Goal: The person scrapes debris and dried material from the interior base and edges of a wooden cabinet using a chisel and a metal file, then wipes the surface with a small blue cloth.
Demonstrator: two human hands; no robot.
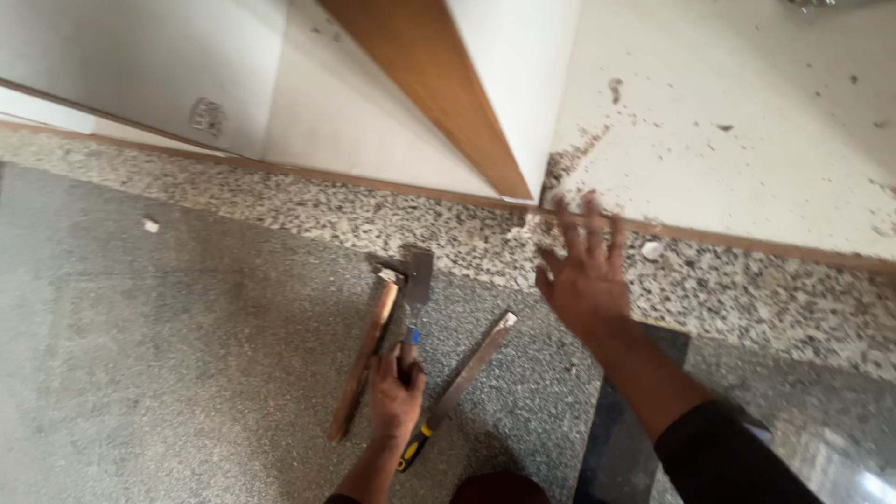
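Note:
My left hand (396, 397) is closed around the handle of a flat-bladed scraper (416, 280) that lies on the speckled stone floor, its blade pointing at the wall base. Beside it on the left lies a narrow strip of brown wood (364, 364). On the right lies a long chisel (467, 373) with a yellow and black handle. My right hand (583, 271) hovers with fingers spread near the bottom corner of a white panel with a brown wooden edge (439, 84).
A white wall (737, 112) with chipped, dirty paint meets a light granite border (728, 289). A thin brown strip (747, 241) runs along the wall base. Small white debris (149, 225) lies on the floor. A darker polished slab (616, 448) lies under my right arm.

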